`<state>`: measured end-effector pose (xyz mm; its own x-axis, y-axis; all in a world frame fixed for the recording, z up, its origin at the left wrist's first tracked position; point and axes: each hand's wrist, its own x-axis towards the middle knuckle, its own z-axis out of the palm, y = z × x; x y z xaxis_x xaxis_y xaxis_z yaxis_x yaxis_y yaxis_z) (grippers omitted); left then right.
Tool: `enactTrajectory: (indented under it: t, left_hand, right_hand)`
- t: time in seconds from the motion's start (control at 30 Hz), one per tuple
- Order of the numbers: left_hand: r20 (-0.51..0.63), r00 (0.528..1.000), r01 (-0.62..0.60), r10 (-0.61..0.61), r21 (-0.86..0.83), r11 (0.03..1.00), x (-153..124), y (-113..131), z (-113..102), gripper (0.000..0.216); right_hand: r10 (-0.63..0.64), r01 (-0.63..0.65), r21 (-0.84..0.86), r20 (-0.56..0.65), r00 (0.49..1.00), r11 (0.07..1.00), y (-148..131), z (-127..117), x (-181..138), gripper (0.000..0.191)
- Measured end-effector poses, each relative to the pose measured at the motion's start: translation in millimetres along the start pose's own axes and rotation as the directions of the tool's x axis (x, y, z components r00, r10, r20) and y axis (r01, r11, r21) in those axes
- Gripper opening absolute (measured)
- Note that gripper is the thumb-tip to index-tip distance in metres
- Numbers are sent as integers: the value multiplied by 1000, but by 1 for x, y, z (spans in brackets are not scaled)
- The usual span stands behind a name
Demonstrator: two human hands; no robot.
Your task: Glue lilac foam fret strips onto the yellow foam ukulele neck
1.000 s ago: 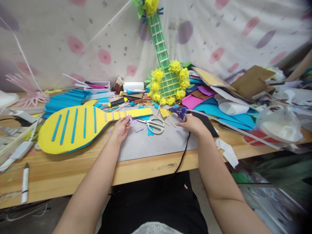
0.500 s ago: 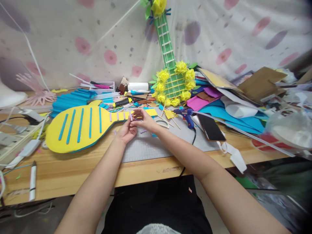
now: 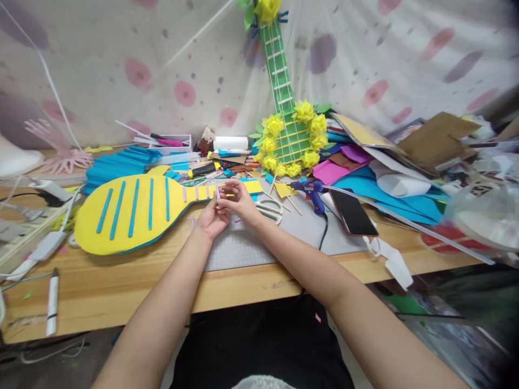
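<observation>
A small purple strip point(image 3: 218, 193) stands upright between the fingertips of both hands. My left hand point(image 3: 214, 220), palm turned up, pinches at its lower left. From the right, my right hand point(image 3: 240, 201) closes thumb and fingers on the same strip. Just behind the hands runs the neck of a yellow, blue-edged cardboard guitar point(image 3: 91, 219), with purple strips across the neck and blue strips across the body. My fingers hide part of that neck. White-handled scissors point(image 3: 272, 216) lie right beside my right hand. Loose purple pieces lie near my wrists.
A blue glue gun point(image 3: 314, 194) with a long clear glue stick lies right of the hands, next to a phone point(image 3: 353, 212). A green guitar with yellow flowers point(image 3: 292, 140) leans at the back. Coloured paper point(image 3: 389, 189) is piled right; a white crayon point(image 3: 52, 302) lies front left.
My right hand has shifted slightly, and more of the scissors' handles shows beside it. The purple strip stays between my fingers. The whole view has moved a little.
</observation>
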<state>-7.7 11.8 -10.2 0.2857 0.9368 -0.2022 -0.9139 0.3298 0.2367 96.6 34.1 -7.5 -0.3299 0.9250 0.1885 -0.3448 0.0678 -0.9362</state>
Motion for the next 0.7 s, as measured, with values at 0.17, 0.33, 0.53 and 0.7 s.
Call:
enactTrajectory:
  t: [0.17,0.33,0.53,0.7]
  left_hand:
    - [23,1000,12,-10,-77,997,-1,-2,4,21]
    - [30,999,21,-18,-84,996,-2,-4,6,28]
    - [-91,991,-98,96,-10,995,-11,15,16,28]
    - [-82,914,-402,397,-50,914,-16,44,17,29]
  right_hand:
    - [34,-36,65,21,999,997,1,3,-1,60]
    - [-10,10,22,18,1000,1000,-4,6,3,53]
    - [-166,218,-509,146,975,833,-44,-28,34,47]
    - [180,343,-892,404,897,294,-65,-43,59,50]
